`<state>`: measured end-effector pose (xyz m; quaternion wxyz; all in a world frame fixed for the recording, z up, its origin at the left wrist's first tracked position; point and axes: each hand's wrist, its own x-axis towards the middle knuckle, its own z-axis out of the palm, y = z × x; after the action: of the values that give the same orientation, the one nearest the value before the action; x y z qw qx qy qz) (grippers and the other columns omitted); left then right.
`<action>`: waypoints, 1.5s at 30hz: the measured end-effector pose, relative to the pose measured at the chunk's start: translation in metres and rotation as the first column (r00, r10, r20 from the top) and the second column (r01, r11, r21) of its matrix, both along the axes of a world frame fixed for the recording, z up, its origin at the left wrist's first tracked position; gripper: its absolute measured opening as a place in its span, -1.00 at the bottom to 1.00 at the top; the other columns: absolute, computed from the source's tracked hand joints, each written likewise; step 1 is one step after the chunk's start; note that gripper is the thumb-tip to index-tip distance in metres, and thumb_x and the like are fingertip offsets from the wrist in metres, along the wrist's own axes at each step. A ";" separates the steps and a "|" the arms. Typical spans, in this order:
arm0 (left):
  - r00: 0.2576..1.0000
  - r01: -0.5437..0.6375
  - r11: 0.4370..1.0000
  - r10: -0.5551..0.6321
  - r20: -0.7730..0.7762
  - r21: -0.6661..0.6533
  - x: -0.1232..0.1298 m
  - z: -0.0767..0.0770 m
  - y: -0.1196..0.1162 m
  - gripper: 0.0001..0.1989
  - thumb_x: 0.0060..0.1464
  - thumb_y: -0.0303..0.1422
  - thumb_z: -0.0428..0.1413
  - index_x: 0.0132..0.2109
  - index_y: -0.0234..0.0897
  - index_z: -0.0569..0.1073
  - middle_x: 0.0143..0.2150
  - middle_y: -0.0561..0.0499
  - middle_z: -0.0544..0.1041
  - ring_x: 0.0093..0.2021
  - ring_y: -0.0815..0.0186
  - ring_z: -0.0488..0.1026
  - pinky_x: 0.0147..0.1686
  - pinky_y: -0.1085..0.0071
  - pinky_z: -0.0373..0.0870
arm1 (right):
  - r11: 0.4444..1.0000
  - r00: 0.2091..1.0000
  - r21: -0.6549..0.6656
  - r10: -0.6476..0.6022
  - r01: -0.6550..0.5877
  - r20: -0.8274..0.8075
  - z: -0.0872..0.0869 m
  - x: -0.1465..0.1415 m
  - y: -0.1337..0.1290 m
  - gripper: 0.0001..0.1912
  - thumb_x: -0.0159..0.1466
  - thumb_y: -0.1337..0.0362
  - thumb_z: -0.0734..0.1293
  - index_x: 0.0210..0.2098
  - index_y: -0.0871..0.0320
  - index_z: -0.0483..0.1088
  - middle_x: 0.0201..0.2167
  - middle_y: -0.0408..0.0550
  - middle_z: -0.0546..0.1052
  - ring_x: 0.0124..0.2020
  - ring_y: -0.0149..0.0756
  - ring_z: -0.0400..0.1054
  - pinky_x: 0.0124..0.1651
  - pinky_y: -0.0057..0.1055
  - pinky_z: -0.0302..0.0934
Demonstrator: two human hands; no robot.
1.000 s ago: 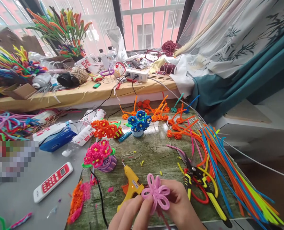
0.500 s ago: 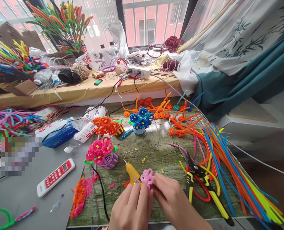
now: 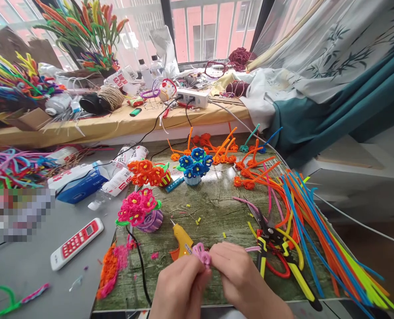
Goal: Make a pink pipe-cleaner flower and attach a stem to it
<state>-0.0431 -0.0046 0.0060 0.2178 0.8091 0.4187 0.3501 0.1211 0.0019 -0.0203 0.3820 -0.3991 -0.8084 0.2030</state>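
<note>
Between my two hands is a pink pipe-cleaner flower (image 3: 202,254) made of several loops. My left hand (image 3: 180,283) pinches it from the left, fingers closed. On the other side my right hand (image 3: 238,277) grips it with bent fingers, and a pink stem (image 3: 252,249) sticks out to the right behind that hand. Just beyond my left hand lies a yellow glue gun (image 3: 182,239), partly covered by it. Scissors with black and yellow handles (image 3: 271,235) rest close to my right hand.
Small pots of pink (image 3: 139,206), orange (image 3: 148,173) and blue (image 3: 197,164) pipe-cleaner flowers stand on the board. Orange flowers on stems (image 3: 226,150) lie behind. Loose pipe cleaners (image 3: 336,235) spread at the right. A red-and-white remote-like device (image 3: 77,243) and a black cable (image 3: 142,266) lie left.
The pink flower has tilted and dropped slightly to the left, its loops now bunched and seen from another side. Its stem now shows to the right of my right hand.
</note>
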 end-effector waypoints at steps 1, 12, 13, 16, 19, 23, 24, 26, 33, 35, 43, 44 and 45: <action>1.000 0.005 0.997 -0.003 0.027 -0.077 -0.002 0.001 0.001 -0.78 0.28 -0.50 0.00 -0.35 -0.18 0.21 -0.51 0.19 0.23 -0.57 0.46 0.18 -0.58 0.56 0.12 | 1.000 1.000 -0.027 -0.004 0.003 -0.029 0.000 0.000 0.000 -0.67 0.36 0.51 0.04 -0.43 0.11 0.26 -0.57 -0.14 0.37 -0.55 -0.32 0.23 -0.45 -0.44 0.03; 0.981 0.062 0.934 0.008 0.193 -0.352 -0.003 0.004 0.003 -0.78 0.28 -0.40 0.06 -0.38 -0.22 0.36 -0.54 0.19 0.26 -0.56 0.47 0.17 -0.55 0.55 0.07 | 0.988 0.999 -0.155 -0.026 0.020 -0.036 0.003 -0.002 -0.005 -0.68 0.31 0.54 0.04 -0.42 0.13 0.30 -0.58 -0.13 0.38 -0.58 -0.35 0.27 -0.50 -0.45 0.03; 0.982 0.047 0.936 0.021 0.189 -0.348 -0.003 0.004 0.002 -0.76 0.28 -0.41 0.05 -0.40 -0.23 0.36 -0.55 0.20 0.27 -0.57 0.47 0.17 -0.55 0.55 0.07 | 0.991 0.999 -0.136 -0.021 0.016 -0.035 0.003 -0.003 -0.005 -0.67 0.31 0.54 0.04 -0.41 0.13 0.30 -0.58 -0.12 0.39 -0.58 -0.34 0.28 -0.50 -0.44 0.04; 0.983 -0.018 0.939 0.079 0.166 -0.342 -0.001 0.003 0.001 -0.72 0.26 -0.45 0.05 -0.46 -0.23 0.35 -0.58 0.19 0.32 -0.59 0.47 0.21 -0.54 0.56 0.08 | 0.993 0.999 -0.113 0.013 -0.017 -0.041 0.001 -0.008 -0.007 -0.66 0.31 0.53 0.03 -0.43 0.14 0.30 -0.56 -0.08 0.42 -0.55 -0.31 0.31 -0.48 -0.42 0.06; 0.977 -0.095 0.926 0.157 0.143 -0.366 -0.001 0.003 0.000 -0.70 0.23 -0.45 0.05 -0.50 -0.25 0.34 -0.58 0.16 0.36 -0.57 0.46 0.24 -0.52 0.56 0.11 | 0.991 0.997 -0.135 0.011 -0.021 -0.076 -0.004 -0.011 -0.010 -0.66 0.31 0.53 0.03 -0.44 0.14 0.31 -0.55 -0.07 0.42 -0.54 -0.30 0.30 -0.48 -0.41 0.05; 0.972 -0.071 0.831 0.183 0.150 -0.552 -0.003 0.008 0.003 -0.68 0.25 -0.28 0.09 -0.48 -0.27 0.46 -0.57 0.10 0.40 -0.55 0.43 0.26 -0.52 0.54 0.12 | 0.968 0.978 -0.222 -0.147 0.112 -0.147 -0.011 -0.013 -0.015 -0.70 0.34 0.48 0.08 -0.43 0.13 0.32 -0.58 -0.14 0.35 -0.59 -0.34 0.21 -0.51 -0.42 -0.02; 0.964 -0.058 0.787 0.204 0.171 -0.615 -0.002 0.010 0.004 -0.67 0.22 -0.22 0.12 -0.46 -0.29 0.49 -0.56 0.08 0.41 -0.54 0.42 0.26 -0.52 0.54 0.12 | 0.961 0.972 -0.244 -0.173 0.131 -0.160 -0.012 -0.013 -0.016 -0.70 0.34 0.47 0.09 -0.43 0.12 0.31 -0.59 -0.15 0.33 -0.59 -0.35 0.19 -0.51 -0.42 -0.04; 0.922 -0.030 0.683 0.302 0.245 -0.729 0.000 0.013 0.006 -0.65 0.12 -0.13 0.22 -0.48 -0.31 0.51 -0.57 0.08 0.40 -0.53 0.43 0.24 -0.52 0.54 0.12 | 0.955 0.967 -0.267 -0.179 0.126 -0.184 -0.012 -0.013 -0.016 -0.70 0.34 0.47 0.09 -0.45 0.12 0.30 -0.59 -0.17 0.32 -0.59 -0.37 0.17 -0.51 -0.43 -0.05; 0.764 0.033 0.533 0.532 0.365 -0.845 0.011 0.009 0.011 -0.54 -0.12 -0.04 0.36 -0.58 -0.34 0.45 -0.66 0.13 0.35 -0.61 0.50 0.15 -0.59 0.57 0.09 | 0.974 0.949 -0.210 -0.146 0.088 -0.279 -0.010 -0.013 -0.007 -0.65 0.34 0.47 0.10 -0.53 0.12 0.29 -0.64 -0.19 0.31 -0.63 -0.40 0.16 -0.52 -0.46 -0.03; 0.784 -0.031 0.592 0.514 0.348 -0.806 0.010 0.005 0.011 -0.57 -0.04 -0.05 0.32 -0.56 -0.32 0.46 -0.64 0.12 0.38 -0.60 0.47 0.20 -0.57 0.56 0.15 | 0.958 0.939 -0.266 -0.182 0.103 -0.292 -0.008 -0.012 -0.003 -0.65 0.35 0.44 0.13 -0.54 0.13 0.31 -0.63 -0.17 0.34 -0.61 -0.40 0.19 -0.52 -0.46 -0.02; 0.985 -0.134 0.981 0.147 -0.087 0.142 0.006 -0.005 0.014 -0.86 0.32 -0.36 0.05 -0.05 -0.28 0.45 -0.29 -0.02 0.58 -0.35 0.31 0.53 -0.33 0.46 0.46 | 0.764 0.899 -0.645 -0.271 -0.017 -0.345 0.000 -0.007 0.014 -0.64 0.38 0.15 0.23 -0.49 0.17 0.41 -0.66 -0.16 0.34 -0.66 -0.38 0.21 -0.60 -0.49 0.04; 0.979 -0.116 0.971 0.147 -0.141 0.208 0.007 -0.005 0.016 -0.86 0.34 -0.41 0.00 -0.05 -0.31 0.44 -0.30 -0.04 0.57 -0.36 0.30 0.53 -0.35 0.45 0.47 | 0.751 0.888 -0.659 -0.278 -0.037 -0.367 0.000 -0.007 0.015 -0.62 0.38 0.12 0.24 -0.50 0.17 0.40 -0.68 -0.17 0.32 -0.67 -0.39 0.18 -0.60 -0.48 0.02; 0.970 -0.107 0.959 0.159 -0.183 0.262 0.007 -0.004 0.018 -0.86 0.34 -0.45 -0.02 -0.07 -0.33 0.43 -0.34 -0.04 0.56 -0.39 0.30 0.52 -0.39 0.44 0.46 | 0.740 0.873 -0.671 -0.290 -0.055 -0.392 -0.001 -0.007 0.015 -0.61 0.37 0.09 0.25 -0.51 0.17 0.40 -0.69 -0.19 0.29 -0.68 -0.42 0.14 -0.61 -0.48 0.00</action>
<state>-0.0357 0.0135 0.0016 0.0461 0.8314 0.4448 0.3299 0.1143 0.0166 -0.0214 0.4123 -0.4981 -0.5369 0.5419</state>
